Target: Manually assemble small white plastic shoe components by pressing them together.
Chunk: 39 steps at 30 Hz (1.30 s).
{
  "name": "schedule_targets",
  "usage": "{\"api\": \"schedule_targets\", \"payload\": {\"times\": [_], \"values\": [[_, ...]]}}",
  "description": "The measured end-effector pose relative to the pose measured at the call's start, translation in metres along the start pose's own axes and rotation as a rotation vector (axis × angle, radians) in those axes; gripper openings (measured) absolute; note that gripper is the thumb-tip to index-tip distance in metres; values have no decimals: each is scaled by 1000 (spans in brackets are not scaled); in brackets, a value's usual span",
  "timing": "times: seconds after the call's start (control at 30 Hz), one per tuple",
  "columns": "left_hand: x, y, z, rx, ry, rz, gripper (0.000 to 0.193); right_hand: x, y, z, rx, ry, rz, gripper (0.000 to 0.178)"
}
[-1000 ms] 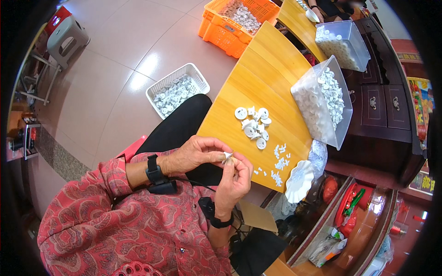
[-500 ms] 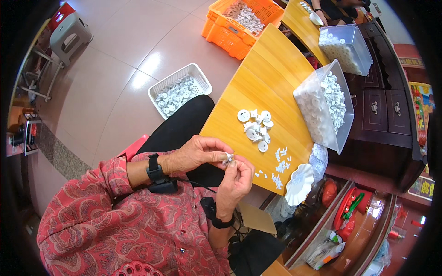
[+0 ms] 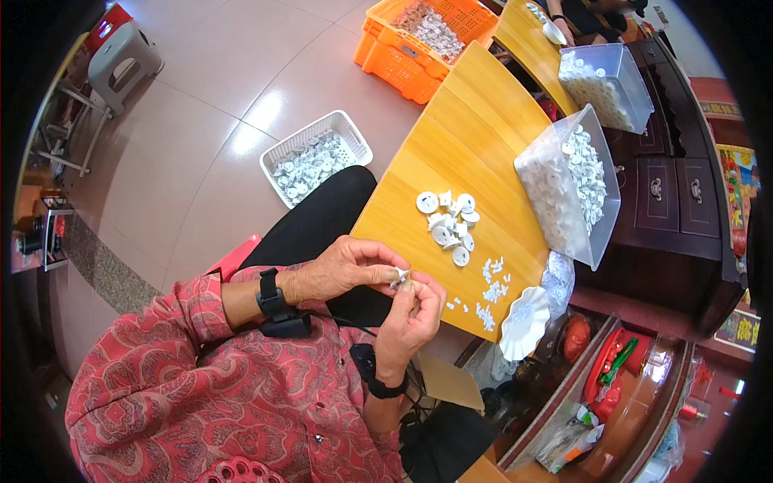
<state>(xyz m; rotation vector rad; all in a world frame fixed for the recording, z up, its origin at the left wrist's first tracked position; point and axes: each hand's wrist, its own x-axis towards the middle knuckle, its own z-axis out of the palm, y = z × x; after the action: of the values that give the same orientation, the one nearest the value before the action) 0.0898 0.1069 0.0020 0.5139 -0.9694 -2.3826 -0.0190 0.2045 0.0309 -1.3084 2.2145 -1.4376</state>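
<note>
- Sitting at a yellow wooden table (image 3: 475,153) over a glossy pale tiled floor (image 3: 217,88), red patterned sleeves showing at the bottom.
- Pinching a small white plastic piece (image 3: 400,278) between thumb and fingertips of the left hand (image 3: 346,270), just off the near edge of the table, above the lap.
- Meeting it with the right hand (image 3: 411,318), fingers curled and closing on the same piece from below; both hands pressed close together.
- Wearing a dark band on each wrist.
- Lying just beyond the hands on the tabletop: a scatter of tiny white bits (image 3: 489,288), with a white scalloped dish (image 3: 523,322) at the table's near corner.
- Resting farther in: a cluster of round white discs (image 3: 447,221).
- Leaning at the table's right edge: a clear bin (image 3: 564,189) full of white parts.
- Standing on the floor to the left: a white basket (image 3: 316,157) of similar parts.
- Sitting farthest off: an orange crate (image 3: 427,36) and a second clear bin (image 3: 608,76).
</note>
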Motion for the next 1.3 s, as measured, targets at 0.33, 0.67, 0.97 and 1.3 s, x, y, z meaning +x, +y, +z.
{"api": "schedule_targets", "payload": {"times": [0.33, 0.67, 0.97, 1.3], "values": [[-1, 0, -1, -20, 6, -11, 22, 0, -7, 2, 199, -8, 112, 3], [0, 0, -3, 89, -21, 6, 21, 1, -5, -2, 21, -37, 54, 4], [0, -3, -4, 63, -12, -10, 21, -2, -6, -1, 22, -16, 33, 3], [0, 3, -5, -16, 25, -65, 23, -2, -10, 4, 168, -30, 88, 4]]}}
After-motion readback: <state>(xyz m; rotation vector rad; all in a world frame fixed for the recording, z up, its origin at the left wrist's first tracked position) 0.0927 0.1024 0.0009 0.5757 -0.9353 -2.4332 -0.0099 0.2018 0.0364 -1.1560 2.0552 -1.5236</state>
